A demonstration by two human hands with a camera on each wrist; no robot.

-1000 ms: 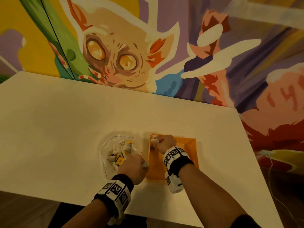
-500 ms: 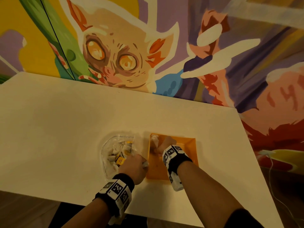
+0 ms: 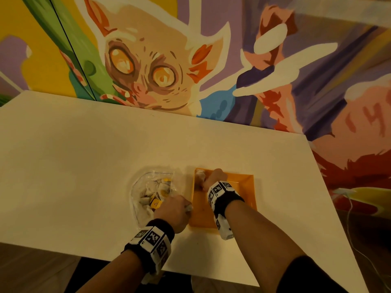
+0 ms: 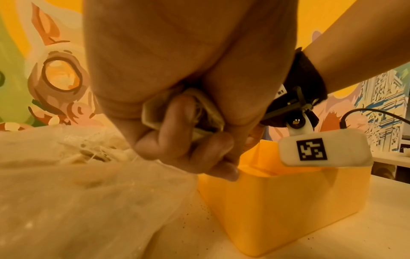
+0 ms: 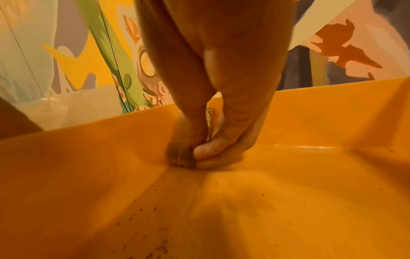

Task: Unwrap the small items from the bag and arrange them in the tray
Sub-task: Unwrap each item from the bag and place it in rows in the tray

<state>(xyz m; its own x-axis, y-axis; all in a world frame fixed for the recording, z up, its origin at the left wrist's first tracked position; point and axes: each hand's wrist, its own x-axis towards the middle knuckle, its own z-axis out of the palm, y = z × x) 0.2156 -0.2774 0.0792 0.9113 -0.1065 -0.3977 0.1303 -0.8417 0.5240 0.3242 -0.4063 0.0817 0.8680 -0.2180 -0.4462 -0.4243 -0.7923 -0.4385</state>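
An orange tray (image 3: 243, 191) sits on the white table, its wall (image 4: 277, 201) close to my left hand. Left of it lies a clear plastic bag (image 3: 148, 191) with several wrapped small items. My right hand (image 3: 211, 179) is down in the tray's far left corner and pinches a small brownish tea-bag-like item (image 5: 180, 156) against the floor (image 5: 244, 210); the same item (image 3: 200, 175) shows pale in the head view. My left hand (image 3: 175, 210) rests between bag and tray, fingers (image 4: 190, 154) curled round a crumpled pale wrapper (image 4: 206, 112).
The white table (image 3: 84, 166) stretches wide to the left and behind the bag and tray; its front edge runs just under my wrists. A painted mural wall stands behind it. Dark crumbs dot the tray floor. A thin cable (image 3: 351, 218) hangs off the right.
My right hand has pushed a little further into the tray's far left corner, lowering the item to the floor. The left hand has stayed put with the wrapper.
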